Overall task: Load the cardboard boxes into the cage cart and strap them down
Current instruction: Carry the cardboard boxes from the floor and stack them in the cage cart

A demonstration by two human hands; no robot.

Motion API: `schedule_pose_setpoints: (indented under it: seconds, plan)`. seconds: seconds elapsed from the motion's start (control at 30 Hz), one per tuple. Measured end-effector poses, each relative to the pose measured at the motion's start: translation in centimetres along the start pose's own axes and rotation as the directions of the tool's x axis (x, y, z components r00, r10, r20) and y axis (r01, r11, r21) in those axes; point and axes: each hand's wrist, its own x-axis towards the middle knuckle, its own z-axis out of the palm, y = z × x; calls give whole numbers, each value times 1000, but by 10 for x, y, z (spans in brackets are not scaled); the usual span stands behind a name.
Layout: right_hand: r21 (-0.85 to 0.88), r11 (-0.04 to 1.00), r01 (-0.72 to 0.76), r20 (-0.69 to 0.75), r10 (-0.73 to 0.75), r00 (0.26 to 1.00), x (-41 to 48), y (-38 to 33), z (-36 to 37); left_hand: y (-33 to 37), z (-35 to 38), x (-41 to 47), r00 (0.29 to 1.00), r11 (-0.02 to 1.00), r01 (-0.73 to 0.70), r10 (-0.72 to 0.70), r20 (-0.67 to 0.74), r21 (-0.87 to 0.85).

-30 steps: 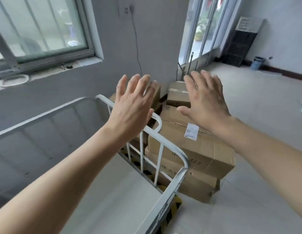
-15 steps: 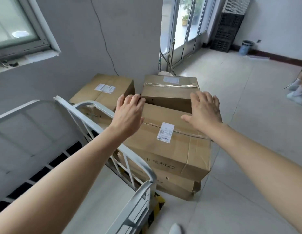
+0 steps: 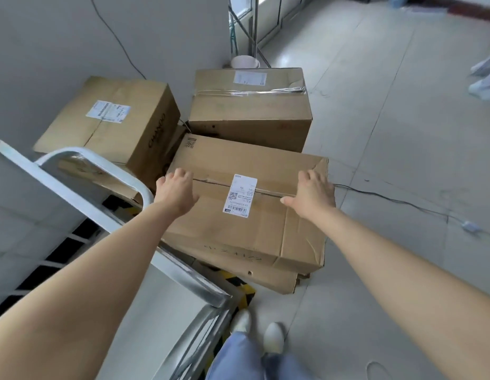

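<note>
Head view: top box (image 3: 246, 204) lies on the stack right beside cage cart (image 3: 82, 187), long axis running l-to-r across the person. Left hand (image 3: 178, 193) and right hand (image 3: 312, 194), both spread, fingers curling at its short ends, about equally near.

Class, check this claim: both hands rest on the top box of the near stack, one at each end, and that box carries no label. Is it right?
Not quite. The head view shows the left hand and right hand on the top box, one at each end, but that box carries a white label between them.
</note>
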Motion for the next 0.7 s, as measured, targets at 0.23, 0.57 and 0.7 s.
schedule_pose_setpoints:
  seconds: [0.23, 0.57, 0.7]
  plan:
    - [162, 955, -250, 221, 212, 952, 34, 11, 63, -22, 49, 68, 978, 982, 154, -134, 162, -113]
    - [169, 851, -497, 313, 432, 846, 70, 26, 113, -40, 96, 130, 900, 884, 400, -330, 284, -242]
    - [271, 735, -622, 358, 523, 773, 80, 38, 124, -43, 103, 145, 851, 786, 519, -440, 285, -336]
